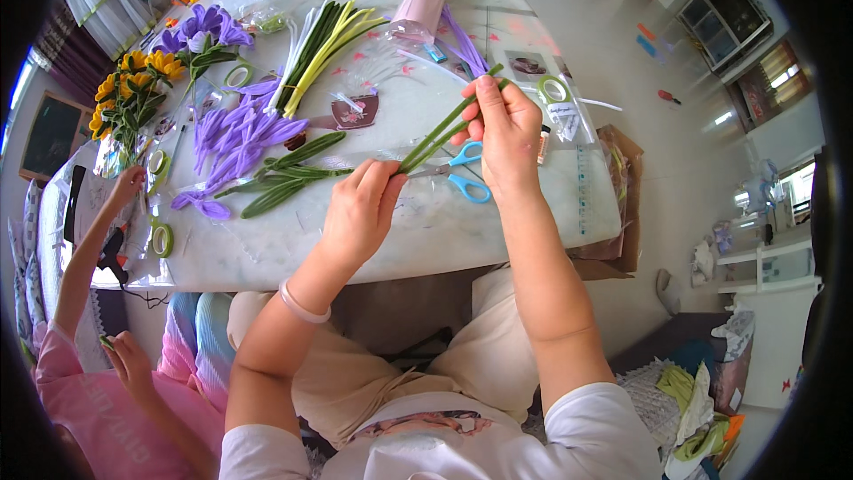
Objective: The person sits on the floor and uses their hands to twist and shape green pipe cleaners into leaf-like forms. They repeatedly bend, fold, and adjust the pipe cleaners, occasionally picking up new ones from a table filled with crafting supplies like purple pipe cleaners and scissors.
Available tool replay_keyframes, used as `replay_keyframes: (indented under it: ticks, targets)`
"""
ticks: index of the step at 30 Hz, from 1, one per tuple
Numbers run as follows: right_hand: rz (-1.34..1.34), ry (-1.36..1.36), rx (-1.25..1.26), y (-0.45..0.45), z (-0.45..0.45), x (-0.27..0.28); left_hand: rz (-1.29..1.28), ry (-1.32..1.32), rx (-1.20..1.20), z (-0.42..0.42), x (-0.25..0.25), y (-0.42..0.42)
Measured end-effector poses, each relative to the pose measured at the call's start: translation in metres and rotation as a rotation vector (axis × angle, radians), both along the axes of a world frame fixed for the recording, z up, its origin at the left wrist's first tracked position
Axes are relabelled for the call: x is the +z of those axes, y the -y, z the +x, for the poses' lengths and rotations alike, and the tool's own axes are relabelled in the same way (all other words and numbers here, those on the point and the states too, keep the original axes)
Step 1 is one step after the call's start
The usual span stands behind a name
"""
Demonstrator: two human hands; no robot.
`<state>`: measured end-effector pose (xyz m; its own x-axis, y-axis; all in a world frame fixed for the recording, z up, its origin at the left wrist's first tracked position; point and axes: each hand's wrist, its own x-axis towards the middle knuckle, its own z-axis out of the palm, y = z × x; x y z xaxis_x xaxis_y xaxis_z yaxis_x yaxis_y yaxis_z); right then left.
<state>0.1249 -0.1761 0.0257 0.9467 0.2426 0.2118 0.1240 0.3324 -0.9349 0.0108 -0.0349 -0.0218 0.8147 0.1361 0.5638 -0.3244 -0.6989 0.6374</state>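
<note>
Dark green chenille stems (436, 137) stretch between my two hands above the table. My left hand (363, 203) pinches their lower end; my right hand (500, 127) grips the upper end. Left of my left hand lie green chenille leaves (286, 180), partly over purple chenille petals (246, 127); whether they join the held stems is hidden by my fingers. Blue-handled scissors (466, 177) rest under and beside the stems, blades toward my left hand. A bundle of white, dark green and yellow chenille stems (320, 57) lies farther back. Purple stems (466, 43) lie beyond my right hand.
At the left, another person's hand (130, 183) is near yellow chenille flowers (136, 80). Green tape rolls (160, 240) and a black glue gun (114, 257) lie by the left edge. A pink wrapped roll (423, 0) stands at the back. A ruler (584, 190) lies at the right.
</note>
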Motion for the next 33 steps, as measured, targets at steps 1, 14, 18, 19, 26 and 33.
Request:
replay_keyframes:
  ticks: [1,14,18,19,26,33]
  targets:
    - [0.015,0.012,0.035,0.001,0.000,0.001,0.002,-0.012,-0.002,0.000,-0.001,-0.001]
    - [0.009,0.147,0.292,0.023,0.010,0.006,-0.083,-0.017,0.016,0.000,0.006,-0.005]
    - [0.064,0.137,0.417,0.014,0.008,-0.002,-0.614,-0.199,-0.111,-0.001,0.000,-0.008]
    - [0.040,0.101,0.515,0.010,0.007,-0.007,-0.746,-0.253,-0.188,-0.002,0.001,-0.010]
    - [-0.019,0.004,0.745,-0.016,-0.014,-0.019,-1.047,-0.455,-0.397,-0.006,0.015,-0.014]
    - [-0.155,0.004,0.546,-0.013,-0.018,-0.015,-0.997,-0.418,-0.263,-0.006,0.016,-0.008]
